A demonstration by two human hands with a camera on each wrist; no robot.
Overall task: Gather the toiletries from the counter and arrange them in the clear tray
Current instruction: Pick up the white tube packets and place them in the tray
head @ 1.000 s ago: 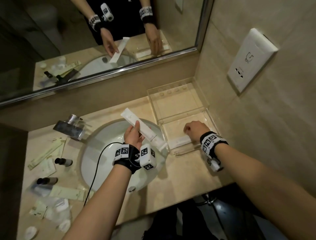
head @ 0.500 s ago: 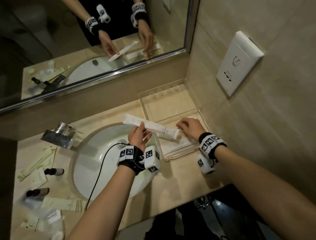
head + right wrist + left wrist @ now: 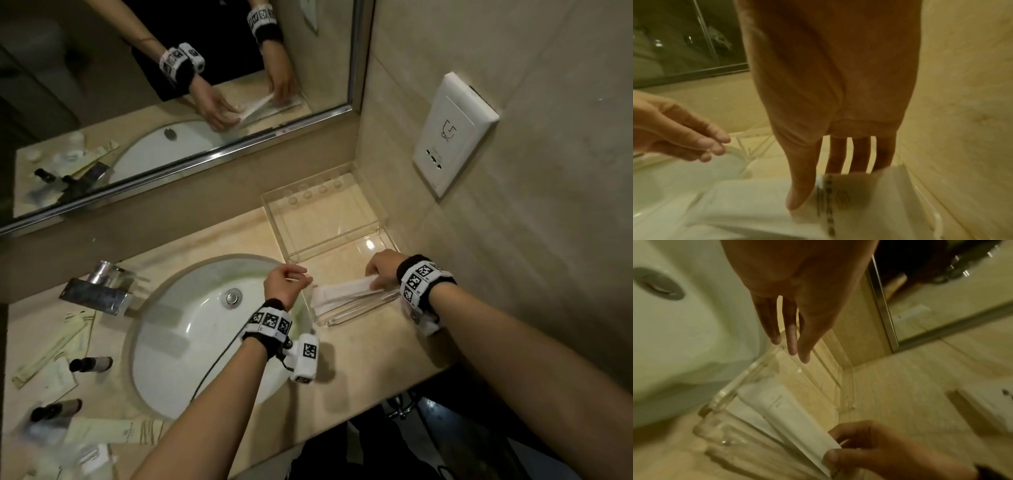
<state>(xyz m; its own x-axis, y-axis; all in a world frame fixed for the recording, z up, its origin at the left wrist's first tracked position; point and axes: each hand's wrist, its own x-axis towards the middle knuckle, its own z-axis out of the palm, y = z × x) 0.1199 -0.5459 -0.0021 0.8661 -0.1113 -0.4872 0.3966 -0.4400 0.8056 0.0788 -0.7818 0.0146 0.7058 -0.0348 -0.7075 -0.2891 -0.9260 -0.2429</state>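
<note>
The clear tray (image 3: 346, 318) sits on the counter in the corner, just right of the sink, split by a wall into a back and a front section. A long white tube (image 3: 346, 291) lies flat in the front section, on top of another flat white packet. Two small dark bottles (image 3: 90, 365) and pale sachets (image 3: 51, 342) lie left of the sink

Blurred packets (image 3: 51, 442) at the counter's lower left run off the frame; their type is unreadable. The right hand (image 3: 385, 269) hides the tube's (image 3: 342, 291) end. Socket plate (image 3: 990, 404) is cut off.
</note>
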